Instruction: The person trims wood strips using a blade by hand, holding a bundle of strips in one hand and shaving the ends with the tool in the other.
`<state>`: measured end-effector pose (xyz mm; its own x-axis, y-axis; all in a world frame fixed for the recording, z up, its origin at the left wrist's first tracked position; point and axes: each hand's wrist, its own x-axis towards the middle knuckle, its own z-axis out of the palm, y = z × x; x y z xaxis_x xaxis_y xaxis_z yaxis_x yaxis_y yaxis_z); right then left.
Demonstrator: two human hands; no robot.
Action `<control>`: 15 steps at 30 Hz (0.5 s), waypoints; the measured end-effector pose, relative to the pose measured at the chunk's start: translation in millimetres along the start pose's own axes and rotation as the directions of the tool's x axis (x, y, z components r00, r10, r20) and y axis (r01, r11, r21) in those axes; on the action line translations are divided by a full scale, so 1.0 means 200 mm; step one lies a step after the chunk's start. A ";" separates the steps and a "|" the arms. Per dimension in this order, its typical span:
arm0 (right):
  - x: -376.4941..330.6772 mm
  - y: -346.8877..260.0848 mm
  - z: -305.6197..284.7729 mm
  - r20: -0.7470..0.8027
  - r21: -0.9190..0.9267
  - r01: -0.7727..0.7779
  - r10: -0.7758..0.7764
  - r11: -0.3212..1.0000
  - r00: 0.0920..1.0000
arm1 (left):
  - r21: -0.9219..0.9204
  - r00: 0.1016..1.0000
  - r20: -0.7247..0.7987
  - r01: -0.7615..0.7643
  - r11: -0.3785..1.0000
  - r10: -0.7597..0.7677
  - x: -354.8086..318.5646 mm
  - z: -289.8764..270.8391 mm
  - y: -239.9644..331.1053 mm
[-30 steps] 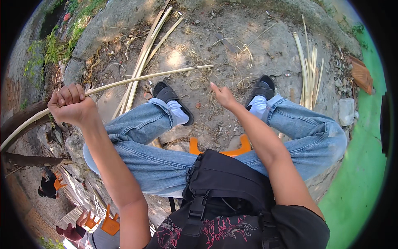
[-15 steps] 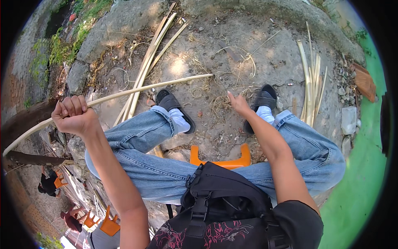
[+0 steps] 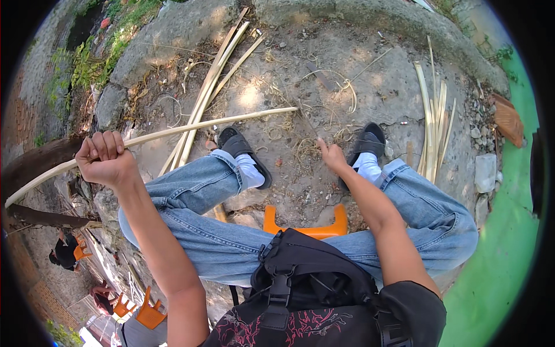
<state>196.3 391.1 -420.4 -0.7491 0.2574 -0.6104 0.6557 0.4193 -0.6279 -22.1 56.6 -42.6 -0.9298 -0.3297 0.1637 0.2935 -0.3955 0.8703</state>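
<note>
1. The left arm [image 3: 159, 248] is extending forward along the left of the black bag [image 3: 315, 260], its elbow bending slightly.
2. The left wrist [image 3: 122, 178] is lying nearly in line with that arm.
3. The left hand [image 3: 107, 157] is forming a full fist, well forward and left of the bag, its fingers [image 3: 108, 144] curling side by side.
4. The right arm [image 3: 390, 231] is running forward from the bag's right, angling inward.
5. The right hand [image 3: 333, 157] is gripping ahead of the bag, one digit pointing forward.
</note>
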 end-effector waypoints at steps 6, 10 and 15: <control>0.04 -0.06 -0.08 -0.031 -0.132 -0.145 0.142 0.981 0.989 | -0.132 0.944 0.329 0.073 0.989 -0.025 -0.03 0.08 0.02; 0.00 -0.26 -0.21 0.149 -0.288 -0.162 0.212 0.944 0.966 | -0.143 0.955 0.294 0.092 0.985 -0.047 -0.07 0.14 0.05; -0.10 -0.47 -0.31 0.138 -0.364 -0.293 0.362 0.884 0.922 | -0.110 0.944 0.300 0.177 0.978 -0.137 -0.09 0.18 0.05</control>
<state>143.7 400.6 -318.3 -0.4403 0.2686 -0.8567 0.7647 0.6122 -0.2011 -10.0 89.8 -19.2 -0.9846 0.0001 0.1749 0.1472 -0.5397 0.8289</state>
